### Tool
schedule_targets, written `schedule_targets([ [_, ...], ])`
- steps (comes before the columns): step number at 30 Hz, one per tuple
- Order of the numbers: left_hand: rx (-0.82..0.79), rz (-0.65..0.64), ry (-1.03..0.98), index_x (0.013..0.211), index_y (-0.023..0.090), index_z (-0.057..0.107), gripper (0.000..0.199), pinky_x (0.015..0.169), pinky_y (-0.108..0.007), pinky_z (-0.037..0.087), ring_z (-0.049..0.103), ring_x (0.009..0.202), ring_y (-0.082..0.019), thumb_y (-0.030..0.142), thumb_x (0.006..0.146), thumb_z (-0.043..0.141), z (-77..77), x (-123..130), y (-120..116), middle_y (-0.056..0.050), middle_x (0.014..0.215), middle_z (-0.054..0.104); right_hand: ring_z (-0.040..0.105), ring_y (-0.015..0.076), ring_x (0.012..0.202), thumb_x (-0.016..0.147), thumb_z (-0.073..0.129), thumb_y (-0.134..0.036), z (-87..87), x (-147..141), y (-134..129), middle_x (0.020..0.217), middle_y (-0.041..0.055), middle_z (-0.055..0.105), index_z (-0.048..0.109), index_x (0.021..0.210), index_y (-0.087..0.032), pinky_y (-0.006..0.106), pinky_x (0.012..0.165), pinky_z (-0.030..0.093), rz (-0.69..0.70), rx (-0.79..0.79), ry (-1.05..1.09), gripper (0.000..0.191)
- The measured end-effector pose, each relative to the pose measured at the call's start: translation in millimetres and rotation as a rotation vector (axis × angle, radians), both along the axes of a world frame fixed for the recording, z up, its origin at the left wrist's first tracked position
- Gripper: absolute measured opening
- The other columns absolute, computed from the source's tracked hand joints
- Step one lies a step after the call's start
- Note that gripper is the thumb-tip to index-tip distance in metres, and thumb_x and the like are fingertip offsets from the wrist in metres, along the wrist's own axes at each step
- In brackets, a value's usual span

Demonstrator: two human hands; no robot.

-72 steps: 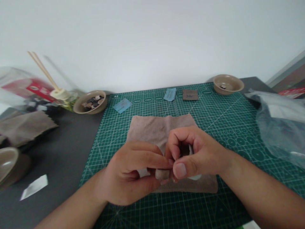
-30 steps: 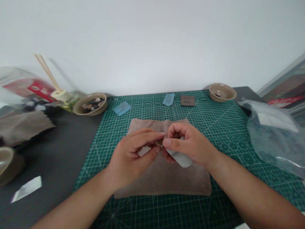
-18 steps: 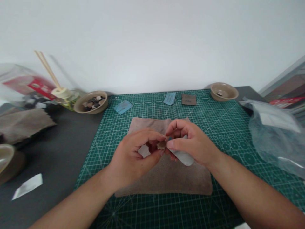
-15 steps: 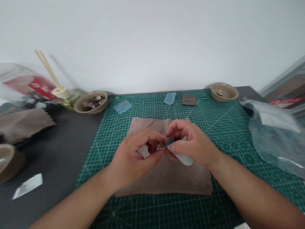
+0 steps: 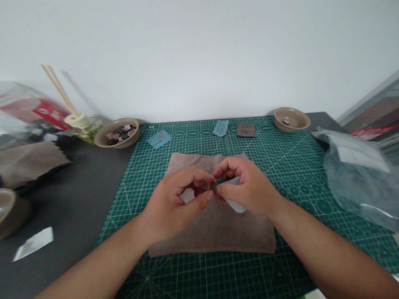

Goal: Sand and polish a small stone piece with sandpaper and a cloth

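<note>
My left hand pinches a small brown pebble between thumb and fingertips, above a folded taupe cloth. My right hand is shut on a strip of abrasive paper, with its white back showing below the fingers and a blue edge near the pebble. The strip's end sits against or very close to the pebble, but my fingers hide the contact. Neither hand touches the cloth as far as I can tell.
The cloth lies on a green cutting mat. Along the mat's far edge are a bowl of pebbles, a second bowl, blue paper scraps and a brown sandpaper piece. A plastic bag lies on the right.
My hands have drawn closer together around the pebble. The abrasive strip has moved in beside it, and less of the white strip shows. The view has shifted slightly.
</note>
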State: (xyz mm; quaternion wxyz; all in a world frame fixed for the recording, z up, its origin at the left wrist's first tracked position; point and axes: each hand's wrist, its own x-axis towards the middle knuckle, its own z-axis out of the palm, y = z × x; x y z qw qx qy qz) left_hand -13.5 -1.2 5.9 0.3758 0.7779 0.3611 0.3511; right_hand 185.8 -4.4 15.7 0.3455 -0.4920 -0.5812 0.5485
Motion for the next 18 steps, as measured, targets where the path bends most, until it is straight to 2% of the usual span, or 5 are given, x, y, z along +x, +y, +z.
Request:
schedule_targets([
  [8, 0.044, 0.037, -0.044, 0.102, 0.02, 0.067, 0.017, 0.069, -0.021, 0.053, 0.067, 0.077, -0.011, 0.013, 0.086, 0.067, -4.1, 0.8, 0.3, 0.001, 0.086, 0.07, 0.064, 0.0141, 0.058, 0.071, 0.068, -0.019, 1.6, -1.1, -0.6, 0.071, -0.0005, 0.069, 0.067, 0.089, -0.017, 0.024, 0.05, 0.047, 0.02, -0.077, 0.013, 0.018],
  [18, -0.02, 0.07, -0.106, 0.1, 0.021, 0.07, 0.02, 0.067, -0.014, 0.054, 0.068, 0.075, -0.007, 0.01, 0.083, 0.071, -2.0, 0.4, -0.5, 0.004, 0.084, 0.073, 0.053, 0.0098, 0.049, 0.077, 0.066, -0.023, -1.7, -1.2, -1.3, 0.063, -0.0018, 0.064, 0.072, 0.086, -0.017, 0.02, 0.041, 0.034, 0.051, -0.072, -0.038, 0.012],
])
